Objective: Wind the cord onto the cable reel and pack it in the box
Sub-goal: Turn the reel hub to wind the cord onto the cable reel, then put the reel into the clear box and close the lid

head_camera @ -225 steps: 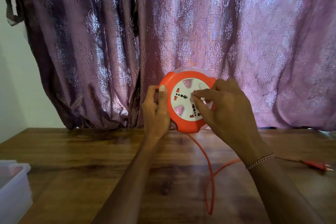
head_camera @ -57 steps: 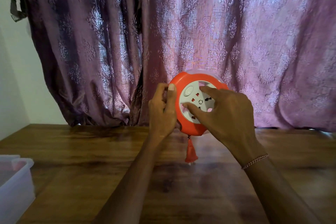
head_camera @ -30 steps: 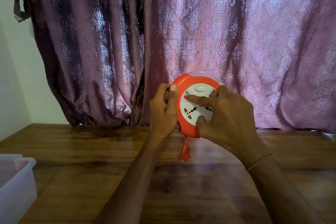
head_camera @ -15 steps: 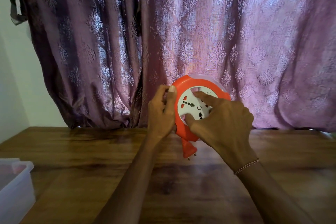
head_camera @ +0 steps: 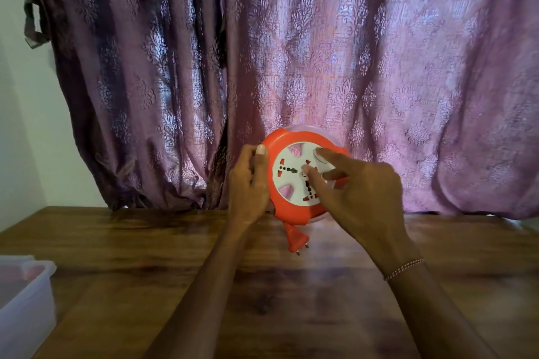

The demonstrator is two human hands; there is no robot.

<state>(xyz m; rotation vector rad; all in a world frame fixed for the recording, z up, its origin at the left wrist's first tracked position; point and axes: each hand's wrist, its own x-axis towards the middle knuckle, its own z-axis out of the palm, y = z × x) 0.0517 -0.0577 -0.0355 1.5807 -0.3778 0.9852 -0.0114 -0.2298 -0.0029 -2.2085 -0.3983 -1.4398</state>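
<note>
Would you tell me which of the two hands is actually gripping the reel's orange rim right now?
The left hand grips the cable reel by its orange rim. The right hand only reaches fingertips onto the white socket face.

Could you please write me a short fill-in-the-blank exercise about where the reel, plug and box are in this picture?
1. The left hand grips the rim of the orange cable reel, held upright above the wooden ____.
2. The orange plug hangs just ____ the reel.
3. The right hand has fingertips on the reel's ____ centre face.
4. The translucent plastic box sits at the table's ____ edge.

Missing words: table; below; white; left
</note>
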